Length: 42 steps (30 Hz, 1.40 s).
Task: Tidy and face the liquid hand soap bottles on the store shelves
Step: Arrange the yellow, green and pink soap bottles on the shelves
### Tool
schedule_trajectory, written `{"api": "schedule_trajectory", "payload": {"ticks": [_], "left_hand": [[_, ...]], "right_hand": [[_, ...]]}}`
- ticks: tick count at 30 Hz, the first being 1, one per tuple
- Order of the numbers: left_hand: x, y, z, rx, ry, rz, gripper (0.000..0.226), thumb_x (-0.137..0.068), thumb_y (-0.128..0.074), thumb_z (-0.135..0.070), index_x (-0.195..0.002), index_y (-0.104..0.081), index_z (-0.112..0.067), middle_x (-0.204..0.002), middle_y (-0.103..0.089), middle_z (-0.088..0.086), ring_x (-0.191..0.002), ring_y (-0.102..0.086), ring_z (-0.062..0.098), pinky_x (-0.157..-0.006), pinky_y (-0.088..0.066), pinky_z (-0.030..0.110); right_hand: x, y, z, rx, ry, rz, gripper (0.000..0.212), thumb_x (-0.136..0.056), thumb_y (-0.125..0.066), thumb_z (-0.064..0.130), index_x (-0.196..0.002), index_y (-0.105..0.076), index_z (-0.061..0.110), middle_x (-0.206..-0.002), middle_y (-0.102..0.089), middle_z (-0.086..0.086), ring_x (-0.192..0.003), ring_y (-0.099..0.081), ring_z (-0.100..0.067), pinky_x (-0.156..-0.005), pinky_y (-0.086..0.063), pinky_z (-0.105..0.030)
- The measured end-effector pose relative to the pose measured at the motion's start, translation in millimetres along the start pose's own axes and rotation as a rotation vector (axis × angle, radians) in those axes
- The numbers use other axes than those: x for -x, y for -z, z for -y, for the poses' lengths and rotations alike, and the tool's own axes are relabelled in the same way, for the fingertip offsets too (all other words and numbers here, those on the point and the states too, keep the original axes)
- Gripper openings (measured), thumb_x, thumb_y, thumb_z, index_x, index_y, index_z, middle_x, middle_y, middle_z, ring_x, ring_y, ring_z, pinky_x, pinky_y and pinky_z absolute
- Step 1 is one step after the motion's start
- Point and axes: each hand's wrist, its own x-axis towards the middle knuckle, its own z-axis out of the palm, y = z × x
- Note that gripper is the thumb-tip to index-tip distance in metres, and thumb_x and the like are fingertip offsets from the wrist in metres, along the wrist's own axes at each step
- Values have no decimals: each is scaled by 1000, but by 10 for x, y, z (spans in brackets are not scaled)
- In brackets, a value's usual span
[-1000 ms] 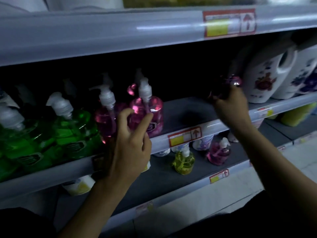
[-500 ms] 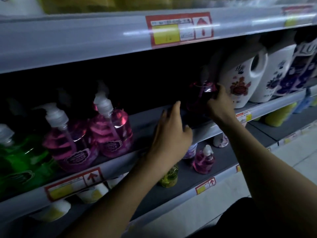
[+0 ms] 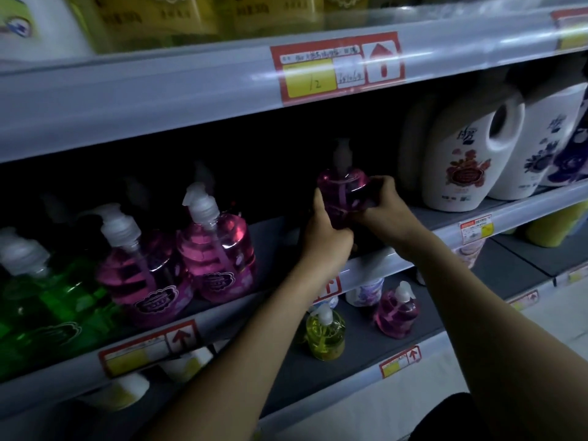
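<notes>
Hands (image 3: 324, 240) (image 3: 385, 214) round pink soap bottle (image 3: 343, 192), price tag (image 3: 337, 68) marked 12

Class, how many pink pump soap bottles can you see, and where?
4: two pink bottles side by side on the middle shelf, one gripped by the left hand and right hand, one smaller on the lower shelf. Others may hide in the dark behind.

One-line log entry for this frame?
left hand: grip on pink soap bottle | right hand: grip on same bottle | bottle: upright, base hidden | middle shelf: two more pink bottles, apart
</notes>
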Motion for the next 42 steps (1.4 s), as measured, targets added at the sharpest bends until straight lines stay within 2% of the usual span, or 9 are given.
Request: {"api": "schedule_trajectory", "payload": {"ticks": [7, 12, 19, 26, 28, 32, 35, 38, 42], "left_hand": [[393, 249, 157, -160, -36, -131, 78, -77, -43, -16, -150, -18, -27, -133, -53, 17, -116, -55, 38, -94, -49, 54], [433, 410, 219, -274, -71, -121, 65, -89, -43, -8, -150, -24, -18, -145, -41, 11, -126, -49, 31, -104, -43, 45], [466, 555, 209, -435, -143, -135, 60, -96, -39, -7, -151, -18, -11, -161, -9, -1, -146, -15, 14, -112, -15, 19], [741, 414, 330, -543, -395, -156, 44, -90, -43, -9, -134, -50, -10, -138, -49, 5, -122, -49, 24, -100, -35, 25], [849, 270, 506, -561, -476, -127, 34, -83, -45, -11, -112, -63, -10, -113, -63, 7, -100, -60, 30, -84, -50, 38], [905, -134, 977, -602, -397, 106, 19, -79, -46, -15, -90, -61, -14, -88, -61, 8, -85, -58, 32, -72, -48, 44], [767, -456, 1267, -599, -252, 281, 22, -77, -43, -11, -90, -60, -7, -91, -61, 13, -88, -56, 34, -73, -47, 45], [528, -741, 1471, -583, -132, 374, 31, -80, -51, -4, -109, -61, -6, -109, -64, 15, -103, -58, 32, -86, -47, 38], [234, -1043, 1650, -553, 32, 427, 42, -82, -51, -3, -124, -54, -6, -123, -60, 17, -117, -53, 33, -97, -42, 36]], "right_hand": [[57, -317, 260, 80, 117, 239, 55, -77, -72, 8, -123, -41, 5, -105, -60, -10, -88, -61, -18, -77, -53, -30], [19, -538, 323, 183, 146, 288, 48, -84, -68, 12, -120, -37, 7, -102, -55, -2, -91, -56, -11, -71, -46, -17], [7, -722, 356, 314, 173, 286, 42, -87, -64, 11, -124, -44, 5, -111, -53, -6, -103, -52, -18, -85, -43, -28], [266, -203, 470, 800, 401, 109, 33, -81, -61, 9, -114, -64, 4, -117, -62, -20, -108, -59, -38, -89, -46, -36], [508, 50, 436, 913, 306, 311, 26, -85, -57, 8, -107, -70, 4, -111, -69, -17, -99, -65, -30, -87, -49, -35], [841, 403, -120, 916, -519, 923, 26, -95, -50, 3, -118, -60, -2, -106, -68, -16, -72, -62, -10, -56, -45, -21], [804, 655, -789, 883, -773, 764, 28, -97, -50, 10, -124, -53, 13, -90, -62, 0, -73, -61, -13, -60, -45, -23], [675, 747, -1328, 954, -666, 488, 40, -92, -51, 7, -132, -48, 4, -78, -48, -5, -75, -56, -25, -58, -46, -27], [533, 548, -1717, 887, -566, 351, 72, -89, -60, 17, -151, -23, 18, -129, -50, -22, -111, -57, -36, -91, -48, -41]]}}
